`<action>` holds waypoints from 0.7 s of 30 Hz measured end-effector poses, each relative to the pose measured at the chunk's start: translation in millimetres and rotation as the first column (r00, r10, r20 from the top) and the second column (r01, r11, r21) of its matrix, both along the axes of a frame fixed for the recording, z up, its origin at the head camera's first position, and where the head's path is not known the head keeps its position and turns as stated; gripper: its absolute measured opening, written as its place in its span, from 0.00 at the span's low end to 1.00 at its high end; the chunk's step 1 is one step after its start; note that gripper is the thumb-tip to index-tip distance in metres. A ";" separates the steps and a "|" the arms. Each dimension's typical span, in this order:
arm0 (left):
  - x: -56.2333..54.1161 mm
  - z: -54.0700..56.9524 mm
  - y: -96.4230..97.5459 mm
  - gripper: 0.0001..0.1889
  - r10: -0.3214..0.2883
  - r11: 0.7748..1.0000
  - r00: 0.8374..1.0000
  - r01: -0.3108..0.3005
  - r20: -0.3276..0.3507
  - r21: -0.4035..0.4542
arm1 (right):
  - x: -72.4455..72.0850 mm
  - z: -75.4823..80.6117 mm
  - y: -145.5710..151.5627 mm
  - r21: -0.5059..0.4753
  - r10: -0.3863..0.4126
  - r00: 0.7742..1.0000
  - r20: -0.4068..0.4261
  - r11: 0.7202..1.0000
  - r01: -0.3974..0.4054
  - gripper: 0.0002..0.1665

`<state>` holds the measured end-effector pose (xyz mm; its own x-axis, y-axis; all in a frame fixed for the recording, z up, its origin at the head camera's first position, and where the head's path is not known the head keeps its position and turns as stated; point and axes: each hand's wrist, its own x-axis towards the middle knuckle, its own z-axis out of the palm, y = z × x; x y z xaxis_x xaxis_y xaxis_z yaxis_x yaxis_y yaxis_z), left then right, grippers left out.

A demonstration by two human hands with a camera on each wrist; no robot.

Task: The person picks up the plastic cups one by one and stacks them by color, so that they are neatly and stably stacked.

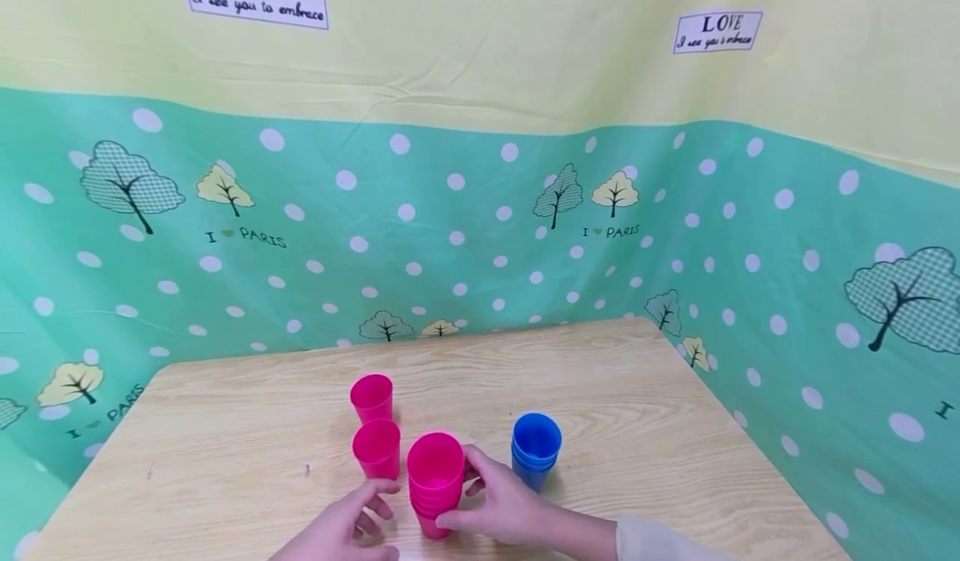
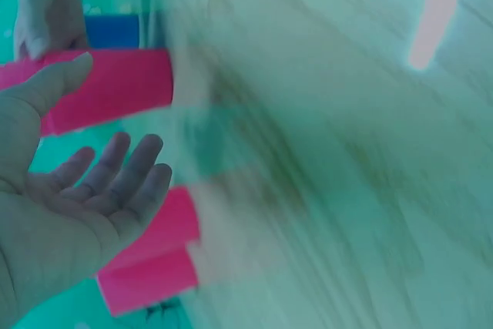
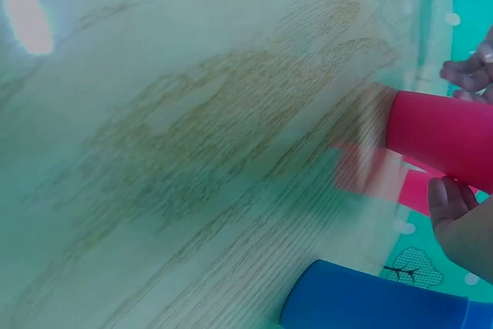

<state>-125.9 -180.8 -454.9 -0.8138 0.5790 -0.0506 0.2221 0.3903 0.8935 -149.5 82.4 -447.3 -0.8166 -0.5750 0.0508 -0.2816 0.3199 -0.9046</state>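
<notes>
A stack of nested pink cups (image 1: 431, 494) stands near the front middle of the table. My right hand (image 1: 508, 503) grips this stack from the right, thumb on its near side and fingers at the far side. To the stack's left is my left hand (image 1: 347, 528), its fingers spread and loosely bent, holding nothing. In the left wrist view the palm of that left hand (image 2: 73, 206) faces the stack, apart from the fingers. Two more pink spots are a front pink cup (image 1: 377, 451) and a rear pink cup (image 1: 371, 398), just beyond the left hand.
A stack of blue cups (image 1: 534, 453) stands to the right, just beyond the right wrist. The wooden table (image 1: 247, 428) ends at a patterned cloth backdrop (image 1: 450, 236), which rises behind it and along the right side.
</notes>
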 end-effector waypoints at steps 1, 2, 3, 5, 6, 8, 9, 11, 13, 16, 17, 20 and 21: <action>0.9 1.7 -4.5 0.32 0.016 1.000 1.000 -0.016 0.002 -0.016 | 0.1 0.1 0.1 -0.003 0.000 1.000 0.003 1.000 0.000 0.35; 1.6 3.4 -8.9 0.31 0.029 0.999 1.000 -0.029 -0.003 -0.028 | 0.0 -0.1 0.2 -0.007 -0.001 1.000 0.006 1.000 0.001 0.35; 2.4 5.0 -13.2 0.30 0.050 0.998 0.999 -0.049 0.009 -0.040 | 0.0 -0.2 0.5 -0.010 0.000 1.000 0.010 1.000 0.000 0.35; 2.9 7.3 -21.1 0.28 0.082 0.994 0.997 -0.083 -0.009 -0.065 | -0.1 -0.6 0.8 -0.015 0.001 1.000 0.012 1.000 0.000 0.35; 2.6 8.0 -24.7 0.28 0.097 0.992 0.995 -0.099 -0.024 -0.078 | -0.3 -1.0 0.9 -0.018 0.001 1.000 0.012 1.000 -0.001 0.35; 1.7 8.9 -31.3 0.27 0.124 0.988 0.991 -0.127 -0.043 -0.092 | -0.3 -1.4 1.3 -0.017 -0.002 1.000 0.013 1.000 0.002 0.36; 0.7 9.1 -34.3 0.27 0.137 0.984 0.989 -0.142 -0.059 -0.103 | -0.2 -1.3 1.4 -0.014 -0.004 1.000 0.016 1.000 0.004 0.36; -1.9 9.4 -39.6 0.27 0.168 0.977 0.982 -0.178 -0.088 -0.118 | -0.3 -1.3 1.0 -0.010 -0.006 1.000 0.027 1.000 0.006 0.36; -5.5 9.6 -43.8 0.28 0.217 0.964 0.970 -0.230 -0.108 -0.130 | -0.4 -1.0 0.6 -0.006 -0.005 0.999 0.040 1.000 0.005 0.36; -11.7 10.3 -45.3 0.31 0.316 0.934 0.942 -0.329 -0.113 -0.138 | -0.6 -0.9 0.2 -0.005 -0.004 0.999 0.040 1.000 0.004 0.36; -13.7 10.5 -44.4 0.31 0.350 0.922 0.930 -0.363 -0.111 -0.138 | -0.6 -0.9 0.4 -0.006 -0.004 0.999 0.035 1.000 0.004 0.36; -18.5 10.9 -38.8 0.34 0.436 0.887 0.896 -0.444 -0.091 -0.127 | -0.2 -0.7 1.4 -0.007 -0.006 1.000 0.015 1.000 0.006 0.36; -19.7 11.0 -36.4 0.35 0.455 0.878 0.886 -0.464 -0.091 -0.120 | -0.1 -0.6 1.6 -0.008 -0.007 1.000 0.012 1.000 0.007 0.36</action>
